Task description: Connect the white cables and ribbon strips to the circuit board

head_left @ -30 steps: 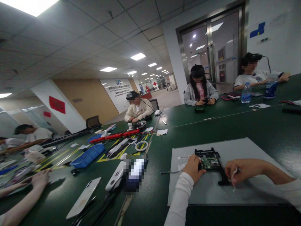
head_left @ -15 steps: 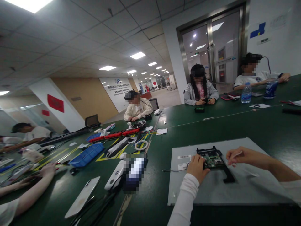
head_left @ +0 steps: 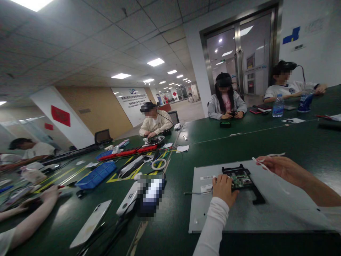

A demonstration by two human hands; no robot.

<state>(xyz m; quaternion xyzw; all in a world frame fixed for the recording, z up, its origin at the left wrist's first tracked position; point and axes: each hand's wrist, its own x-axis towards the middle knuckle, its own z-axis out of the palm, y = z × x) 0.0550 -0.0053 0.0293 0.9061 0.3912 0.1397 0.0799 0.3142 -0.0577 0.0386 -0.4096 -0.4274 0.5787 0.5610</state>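
A grey flat panel [head_left: 271, 209] lies on the green table in front of me. On it sits a black bracket with a green circuit board [head_left: 241, 179]. My left hand [head_left: 223, 189], in a white sleeve, rests curled against the left edge of the board. My right hand [head_left: 279, 167] is raised above the panel's right part and pinches a thin white strip [head_left: 262, 160] that trails away from the board.
A white phone [head_left: 90, 223], a white handheld device [head_left: 128, 199], a blue tray [head_left: 96, 175], a tape roll [head_left: 159, 164] and red power strips [head_left: 128, 153] lie to the left. Another person's arm [head_left: 29, 217] reaches in at lower left. Several people sit around the table; bottles [head_left: 278, 105] stand far right.
My right hand has lifted from the bracket's lower right up and to the right, pulling the white strip with it. My left hand stays at the board's left edge.
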